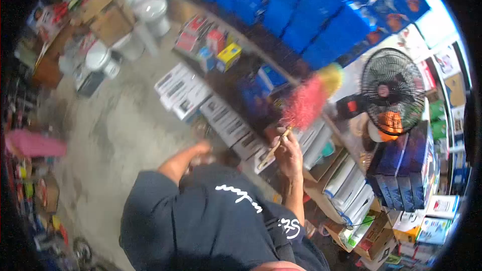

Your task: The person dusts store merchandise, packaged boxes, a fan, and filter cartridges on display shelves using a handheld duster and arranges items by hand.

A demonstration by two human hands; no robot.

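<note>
My right hand (290, 153) is wrapped round the thin, light-coloured handle of a fluffy duster (305, 101). The duster's head is pink, with a yellow-green tip, and reaches up and to the right over the shelf edge beside the blue boxes (321, 25). Low by my body, my left hand (202, 149) is smeared by motion, so its fingers do not show clearly. White printed cartons (223, 120) stand in a row just beyond it.
A black fan (391, 90) stands at the right, above dark boxes (404, 170). Small colourful boxes (228, 56) sit on a low shelf. White toilets (100, 60) and a cardboard box (108, 22) are on the concrete floor (115, 115) at upper left.
</note>
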